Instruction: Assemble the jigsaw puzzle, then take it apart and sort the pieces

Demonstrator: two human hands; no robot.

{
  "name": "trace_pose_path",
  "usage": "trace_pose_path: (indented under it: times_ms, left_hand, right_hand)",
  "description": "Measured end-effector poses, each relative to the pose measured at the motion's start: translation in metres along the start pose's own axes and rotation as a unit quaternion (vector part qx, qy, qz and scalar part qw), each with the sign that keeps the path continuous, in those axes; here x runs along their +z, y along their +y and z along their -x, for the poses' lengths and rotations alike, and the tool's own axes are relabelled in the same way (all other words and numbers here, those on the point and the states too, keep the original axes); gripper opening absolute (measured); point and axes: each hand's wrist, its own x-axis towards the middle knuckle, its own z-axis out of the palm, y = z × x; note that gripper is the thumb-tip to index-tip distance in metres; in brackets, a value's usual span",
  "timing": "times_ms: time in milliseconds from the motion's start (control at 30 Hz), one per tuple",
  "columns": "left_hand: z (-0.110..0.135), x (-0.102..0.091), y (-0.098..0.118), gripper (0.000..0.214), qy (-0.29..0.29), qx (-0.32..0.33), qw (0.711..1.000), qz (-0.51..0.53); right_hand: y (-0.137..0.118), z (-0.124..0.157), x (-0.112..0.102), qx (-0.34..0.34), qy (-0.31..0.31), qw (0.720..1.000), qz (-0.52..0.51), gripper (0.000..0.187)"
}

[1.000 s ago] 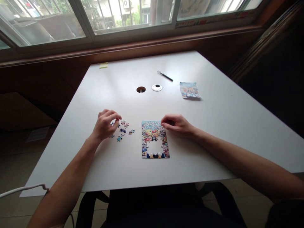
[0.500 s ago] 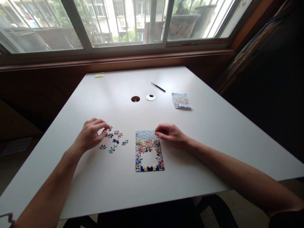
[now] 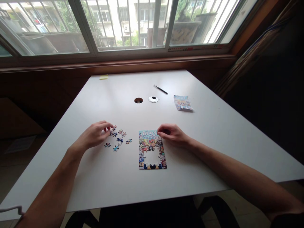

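Note:
My left hand (image 3: 99, 133) hovers at the left edge of a loose group of small jigsaw pieces (image 3: 121, 133). Its thumb and index finger are apart, the fingertip against one piece at the top of the group. Right of these lies a colourful, partly filled jigsaw puzzle (image 3: 152, 145), upright to me, with a pale gap in its lower middle. My right hand (image 3: 173, 134) rests on the table, its fingers curled in a loose fist at the puzzle's upper right corner. Nothing shows in that hand; its palm is hidden.
Behind the puzzle, the white table (image 3: 114, 177) has a round hole (image 3: 138, 100) with a silver cover (image 3: 153, 99) beside it. Farther back lie a black pen (image 3: 161, 89) and a yellow sticky note (image 3: 104, 77). A crumpled printed wrapper (image 3: 182, 103) lies to the right.
The view has shifted slightly, so the table things appear a little farther right. My left index fingertip has come closer to the top piece. The right hand stays at the puzzle's corner.

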Motion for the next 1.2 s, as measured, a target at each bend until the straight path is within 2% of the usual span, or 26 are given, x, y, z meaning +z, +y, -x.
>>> trace_pose_path:
  times_ms: [200, 367, 533, 633, 967, 1200]
  left_hand:
    - [0.001, -0.001, 0.005, 0.025, -0.016, 0.01, 1.0, -0.012]
    - [0.002, 0.001, 0.011, 0.031, -0.004, 0.012, 0.997, -0.077]
    - [-0.002, 0.015, 0.017, 0.032, 0.037, 0.069, 0.987, -0.141]
    - [-0.005, 0.021, 0.018, 0.027, 0.032, 0.096, 0.984, -0.15]
    - [-0.005, 0.023, 0.019, 0.019, 0.032, 0.082, 0.986, -0.144]
    - [-0.004, 0.019, 0.029, 0.015, 0.086, 0.07, 0.985, -0.134]
  right_hand:
    - [-0.001, 0.0, 0.0, 0.006, -0.003, 1.0, 0.008, 0.016]
    - [-0.002, -0.001, 0.0, 0.008, 0.0, 1.0, 0.016, 0.017]
    - [0.0, -0.001, 0.0, 0.001, 0.001, 1.0, 0.021, 0.015]
    - [0.002, -0.001, 0.001, 0.003, 0.003, 1.0, 0.019, 0.013]
    - [0.003, -0.001, 0.001, -0.003, 0.002, 1.0, 0.025, 0.014]
    - [0.002, -0.001, 0.002, -0.007, 0.005, 1.0, 0.014, 0.013]
